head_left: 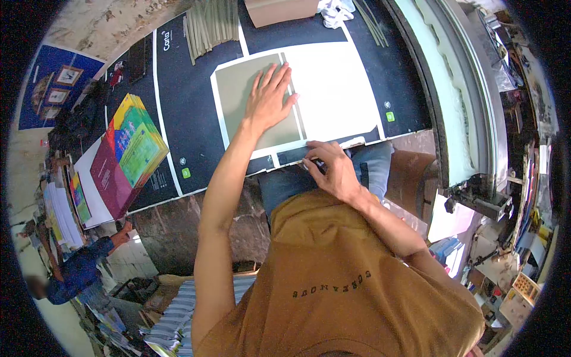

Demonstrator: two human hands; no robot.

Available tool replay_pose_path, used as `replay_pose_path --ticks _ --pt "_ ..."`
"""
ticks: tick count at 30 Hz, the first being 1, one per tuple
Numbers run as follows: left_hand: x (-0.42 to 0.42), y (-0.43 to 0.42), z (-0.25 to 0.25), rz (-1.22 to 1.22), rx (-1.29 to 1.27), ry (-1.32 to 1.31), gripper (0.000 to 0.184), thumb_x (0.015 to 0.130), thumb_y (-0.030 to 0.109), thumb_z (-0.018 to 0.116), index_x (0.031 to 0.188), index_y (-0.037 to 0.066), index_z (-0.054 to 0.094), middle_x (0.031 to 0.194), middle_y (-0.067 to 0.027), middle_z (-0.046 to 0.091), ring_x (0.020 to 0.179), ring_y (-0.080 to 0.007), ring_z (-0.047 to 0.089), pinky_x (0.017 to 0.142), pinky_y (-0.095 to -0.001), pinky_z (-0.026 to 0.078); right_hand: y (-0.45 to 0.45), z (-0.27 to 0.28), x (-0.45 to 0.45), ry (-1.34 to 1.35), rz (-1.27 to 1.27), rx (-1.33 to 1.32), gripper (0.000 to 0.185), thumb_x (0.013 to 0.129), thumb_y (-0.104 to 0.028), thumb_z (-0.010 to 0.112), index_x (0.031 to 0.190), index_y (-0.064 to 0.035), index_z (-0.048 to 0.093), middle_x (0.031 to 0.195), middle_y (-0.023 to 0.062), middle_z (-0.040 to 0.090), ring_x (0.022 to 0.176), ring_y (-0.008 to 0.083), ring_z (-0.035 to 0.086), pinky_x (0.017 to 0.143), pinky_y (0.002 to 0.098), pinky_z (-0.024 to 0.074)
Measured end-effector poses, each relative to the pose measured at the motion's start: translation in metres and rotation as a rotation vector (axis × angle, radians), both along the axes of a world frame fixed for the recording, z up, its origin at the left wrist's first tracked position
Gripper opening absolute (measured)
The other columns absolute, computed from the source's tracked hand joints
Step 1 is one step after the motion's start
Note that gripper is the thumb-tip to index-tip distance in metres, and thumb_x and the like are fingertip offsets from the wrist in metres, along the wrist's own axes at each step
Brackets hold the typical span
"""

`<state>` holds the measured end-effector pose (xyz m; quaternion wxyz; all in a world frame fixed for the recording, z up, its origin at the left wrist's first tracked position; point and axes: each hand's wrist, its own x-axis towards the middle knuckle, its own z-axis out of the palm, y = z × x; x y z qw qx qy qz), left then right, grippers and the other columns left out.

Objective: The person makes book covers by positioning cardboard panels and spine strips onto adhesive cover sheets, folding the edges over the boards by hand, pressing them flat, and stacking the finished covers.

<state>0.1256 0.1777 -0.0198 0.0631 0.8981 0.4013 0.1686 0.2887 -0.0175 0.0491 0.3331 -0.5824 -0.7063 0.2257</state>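
My left hand (270, 98) lies flat with its fingers spread on a grey-brown board (235, 89). Its thumb reaches across a narrow strip of the same board (299, 122) along the right side. Both pieces rest on a large white sheet (336, 89) with cut corners, and a thin white gap separates them. At the sheet's near edge, close to the strip's lower end, is my right hand (334, 171). Its fingers are curled in toward the thumb, and whatever they hold, if anything, is hidden.
A bundle of board strips (211, 30) lies at the back beside a brown box (279, 11) and a crumpled white cloth (336, 12). Colourful printed covers (134, 149) are stacked left. A machine with a pale bed (461, 119) borders the right. Another person (83, 268) is at lower left.
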Motion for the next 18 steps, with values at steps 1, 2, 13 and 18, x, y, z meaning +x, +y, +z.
replay_pose_path --ticks 1,2,13,18 --pt "0.0000 0.0003 -0.0007 -0.001 0.013 -0.008 0.067 0.099 0.044 0.055 0.152 0.006 0.042 0.163 -0.0070 0.035 0.151 -0.0304 0.029 0.124 -0.0533 0.021 -0.0003 -0.0015 0.0007 -0.010 0.003 -0.060 0.013 0.085 -0.010 0.075 0.094 -0.0031 0.071 0.125 0.0170 0.069 0.096 0.0346 0.063 0.088 0.0424 0.0518" --pt "-0.0002 0.0004 -0.0013 -0.001 0.025 -0.015 0.066 0.099 0.044 0.056 0.151 0.006 0.044 0.162 -0.0072 0.037 0.150 -0.0306 0.030 0.124 -0.0535 0.022 0.0008 -0.0021 0.0015 -0.033 0.014 -0.054 0.013 0.085 -0.010 0.075 0.094 -0.0030 0.071 0.124 0.0163 0.069 0.094 0.0342 0.063 0.087 0.0421 0.0521" --pt "-0.0007 -0.0007 0.0038 0.002 -0.026 0.016 0.067 0.100 0.044 0.053 0.155 0.007 0.039 0.165 -0.0068 0.032 0.152 -0.0299 0.026 0.125 -0.0528 0.018 0.0068 -0.0085 0.0022 -0.099 0.054 -0.062 0.014 0.084 -0.009 0.074 0.095 -0.0019 0.071 0.126 0.0121 0.070 0.089 0.0312 0.062 0.084 0.0408 0.0527" --pt "-0.0002 0.0002 0.0027 0.001 -0.018 0.018 0.067 0.100 0.044 0.053 0.155 0.006 0.039 0.165 -0.0070 0.032 0.152 -0.0300 0.027 0.125 -0.0527 0.019 0.0068 -0.0094 0.0019 -0.121 0.054 -0.062 0.015 0.083 -0.009 0.074 0.096 -0.0015 0.071 0.126 0.0118 0.070 0.089 0.0312 0.062 0.084 0.0411 0.0530"
